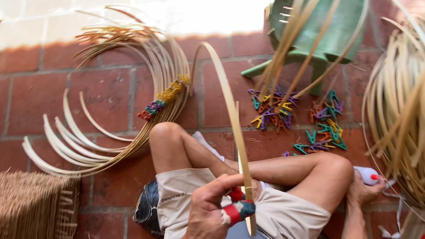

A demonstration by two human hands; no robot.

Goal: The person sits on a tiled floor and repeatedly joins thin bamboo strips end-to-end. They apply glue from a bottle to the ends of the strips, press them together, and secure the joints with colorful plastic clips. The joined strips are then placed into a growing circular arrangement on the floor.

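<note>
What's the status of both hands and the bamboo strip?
Left hand grips bent bamboo strip with clips. Right hand hidden. Loose clips on the floor, clear.

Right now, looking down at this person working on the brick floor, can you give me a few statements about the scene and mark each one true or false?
1. A hand grips a curved bamboo strip. True.
2. Tape in red and teal is wrapped on fingers of that hand. True.
3. The coloured clips on the floor are all packed in a box. False: they lie loose on the bricks, near the green stool.
4. The bundle of bent strips at the left has no clips on it. False: a row of coloured clips sits along it.
5. The person wears black trousers. False: the shorts are beige, with the knees bare.
</note>
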